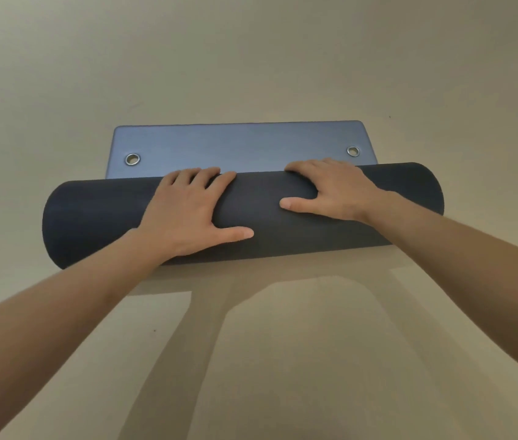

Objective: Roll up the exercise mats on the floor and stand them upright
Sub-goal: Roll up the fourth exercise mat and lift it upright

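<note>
Your dark grey foam exercise mat [99,223] lies on the plain beige floor [251,58], no edge of which shows. Nearly all of it is wound into a thick roll, with only a short flat blue-grey tail [242,141] left beyond.

The roll's left end sits nearer you than its right, though the wide lens may exaggerate that. Your left hand [184,214] rests flat on top of the roll, fingers spread and draped over the far side, thumb pointing right, clasping nothing. Your right hand [335,192] lies the same way with its thumb pointing left: a pressing palm, not a grip.

To finish this step well, I judge you should push both palms forward evenly, keeping the layers tight and the ends flush, and ease the left side on a touch more if the skew is real.

Ahead of the roll, the tail carries two round metal rings — the left eyelet [132,159] and the right eyelet [353,151]. The roll must pass over both, and they may make it bump slightly. Near you, only the arm shadows [207,328] fall on the floor.
</note>
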`<state>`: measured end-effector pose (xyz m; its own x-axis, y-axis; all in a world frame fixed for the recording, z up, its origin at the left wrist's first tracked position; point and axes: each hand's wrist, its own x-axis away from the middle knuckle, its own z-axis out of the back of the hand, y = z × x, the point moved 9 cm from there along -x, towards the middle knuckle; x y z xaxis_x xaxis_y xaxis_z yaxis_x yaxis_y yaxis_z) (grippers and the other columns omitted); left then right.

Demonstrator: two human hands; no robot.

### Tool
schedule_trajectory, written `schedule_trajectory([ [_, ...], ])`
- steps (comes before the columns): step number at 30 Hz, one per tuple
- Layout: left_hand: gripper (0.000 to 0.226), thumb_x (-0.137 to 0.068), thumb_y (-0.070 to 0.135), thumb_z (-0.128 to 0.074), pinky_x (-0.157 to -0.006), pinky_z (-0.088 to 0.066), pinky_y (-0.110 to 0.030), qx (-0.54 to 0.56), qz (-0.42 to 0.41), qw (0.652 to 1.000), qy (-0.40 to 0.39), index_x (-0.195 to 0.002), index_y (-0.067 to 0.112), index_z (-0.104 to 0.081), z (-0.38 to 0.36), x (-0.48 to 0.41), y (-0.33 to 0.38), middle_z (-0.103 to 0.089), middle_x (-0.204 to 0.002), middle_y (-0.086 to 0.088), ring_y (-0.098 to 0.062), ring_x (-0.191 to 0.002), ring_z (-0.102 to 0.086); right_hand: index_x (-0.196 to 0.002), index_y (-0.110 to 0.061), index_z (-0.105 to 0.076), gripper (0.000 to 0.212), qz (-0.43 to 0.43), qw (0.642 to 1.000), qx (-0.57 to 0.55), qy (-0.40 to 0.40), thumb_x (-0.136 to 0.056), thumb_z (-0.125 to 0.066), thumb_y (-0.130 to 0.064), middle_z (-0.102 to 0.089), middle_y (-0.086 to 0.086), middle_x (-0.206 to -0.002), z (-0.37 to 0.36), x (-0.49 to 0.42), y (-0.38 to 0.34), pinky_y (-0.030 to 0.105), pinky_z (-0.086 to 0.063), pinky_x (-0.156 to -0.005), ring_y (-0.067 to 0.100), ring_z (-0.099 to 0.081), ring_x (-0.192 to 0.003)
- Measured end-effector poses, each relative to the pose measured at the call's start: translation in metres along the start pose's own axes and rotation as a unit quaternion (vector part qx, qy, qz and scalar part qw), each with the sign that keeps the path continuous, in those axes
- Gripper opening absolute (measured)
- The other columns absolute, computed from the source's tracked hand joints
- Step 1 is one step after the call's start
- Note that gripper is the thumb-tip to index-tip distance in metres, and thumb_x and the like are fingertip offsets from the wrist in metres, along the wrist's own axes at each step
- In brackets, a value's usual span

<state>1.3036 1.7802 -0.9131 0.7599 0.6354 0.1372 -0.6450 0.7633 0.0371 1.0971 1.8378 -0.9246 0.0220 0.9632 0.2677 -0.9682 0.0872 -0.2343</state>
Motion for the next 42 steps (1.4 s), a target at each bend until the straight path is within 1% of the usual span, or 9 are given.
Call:
schedule_trajectory([
  [6, 0.138, -0.045, 0.109, -0.041, -0.111, -0.037, -0.049, 0.03, -0.015, 0.994, -0.103, -0.158, 0.032, -0.019, -0.008, -0.029, -0.015, -0.041, -0.158, 0.001, -0.03, -0.136, -0.047, -0.144, -0.043, -0.037, 0.11, -0.021, 0.988, -0.059, -0.144, -0.052, -0.047, -0.103, -0.058, -0.014, -0.132, -0.007, -0.025, 0.008, 0.049, -0.048, -0.101, 0.02, -0.059, -0.115],
  [12, 0.14, -0.038, 0.109, -0.043, -0.095, -0.045, -0.044, 0.038, -0.031, 0.99, -0.134, -0.155, 0.035, -0.023, -0.01, -0.035, -0.013, -0.054, -0.142, 0.003, -0.028, -0.122, -0.055, -0.134, -0.039, -0.049, 0.111, -0.026, 0.986, -0.066, -0.149, -0.046, -0.047, -0.107, -0.063, -0.011, -0.117, -0.01, -0.022, 0.003, 0.047, -0.051, -0.095, 0.018, -0.062, -0.105],
  [16, 0.136, -0.037, 0.109, -0.047, -0.091, -0.05, -0.043, 0.031, -0.053, 0.988, -0.139, -0.151, 0.036, -0.031, -0.006, -0.022, -0.006, -0.062, -0.128, 0.007, -0.024, -0.11, -0.06, -0.137, -0.039, -0.052, 0.099, -0.038, 0.987, -0.066, -0.143, -0.06, -0.048, -0.101, -0.062, -0.007, -0.11, -0.015, 0.004, -0.005, 0.042, -0.048, -0.094, 0.02, -0.06, -0.105],
  [19, 0.134, -0.037, 0.108, -0.049, -0.089, -0.049, -0.041, 0.014, -0.067, 0.989, -0.128, -0.15, 0.037, -0.034, -0.005, -0.001, 0.007, -0.064, -0.127, 0.009, -0.023, -0.106, -0.061, -0.137, -0.038, -0.053, 0.088, -0.047, 0.988, -0.064, -0.133, -0.068, -0.053, -0.092, -0.06, -0.005, -0.106, -0.019, 0.032, -0.015, 0.04, -0.048, -0.091, 0.021, -0.058, -0.103],
  [26, 0.13, -0.04, 0.108, -0.045, -0.078, -0.045, -0.035, -0.001, -0.087, 0.987, -0.133, -0.148, 0.037, -0.032, -0.019, 0.078, 0.047, -0.062, -0.126, 0.014, -0.019, -0.106, -0.06, -0.135, -0.039, -0.051, 0.101, -0.033, 0.982, -0.039, -0.181, -0.057, -0.044, -0.103, -0.055, -0.011, -0.097, -0.053, 0.102, -0.04, 0.041, -0.049, -0.084, 0.02, -0.057, -0.095],
  [29, 0.129, -0.041, 0.108, -0.046, -0.072, -0.041, -0.034, 0.005, -0.092, 0.986, -0.14, -0.148, 0.038, -0.03, -0.024, 0.099, 0.058, -0.061, -0.126, 0.015, -0.018, -0.108, -0.058, -0.139, -0.039, -0.046, 0.099, -0.029, 0.98, -0.033, -0.191, -0.063, -0.044, -0.101, -0.053, -0.01, -0.1, -0.066, 0.124, -0.046, 0.04, -0.046, -0.083, 0.021, -0.055, -0.099],
  [34, 0.126, -0.04, 0.105, -0.056, -0.082, -0.047, -0.039, 0.051, -0.069, 0.98, -0.177, -0.147, 0.042, -0.035, -0.022, 0.08, 0.05, -0.064, -0.121, 0.016, -0.019, -0.108, -0.06, -0.155, -0.031, -0.032, 0.097, -0.054, 0.99, -0.05, -0.121, -0.08, -0.029, -0.092, -0.045, -0.001, -0.151, -0.061, 0.142, -0.049, 0.047, -0.036, -0.11, 0.027, -0.045, -0.131],
  [39, 0.114, -0.036, 0.101, -0.063, -0.085, -0.042, -0.037, 0.123, -0.036, 0.956, -0.264, -0.138, 0.052, -0.044, -0.027, 0.052, 0.039, -0.063, -0.118, 0.022, -0.015, -0.105, -0.06, -0.148, -0.022, -0.048, 0.081, 0.0, 0.995, 0.001, 0.102, -0.089, -0.037, -0.076, -0.049, 0.005, -0.15, -0.036, 0.173, -0.082, 0.05, -0.033, -0.114, 0.03, -0.045, -0.135],
  [42, 0.108, -0.037, 0.099, -0.067, -0.091, -0.044, -0.038, 0.151, -0.026, 0.936, -0.316, -0.134, 0.055, -0.049, -0.026, 0.038, 0.036, -0.064, -0.118, 0.025, -0.012, -0.106, -0.062, -0.159, -0.018, -0.028, 0.103, -0.004, 0.99, 0.118, 0.079, -0.081, -0.038, -0.085, -0.036, 0.012, -0.161, -0.056, 0.182, -0.088, 0.062, -0.024, -0.119, 0.039, -0.033, -0.146],
])
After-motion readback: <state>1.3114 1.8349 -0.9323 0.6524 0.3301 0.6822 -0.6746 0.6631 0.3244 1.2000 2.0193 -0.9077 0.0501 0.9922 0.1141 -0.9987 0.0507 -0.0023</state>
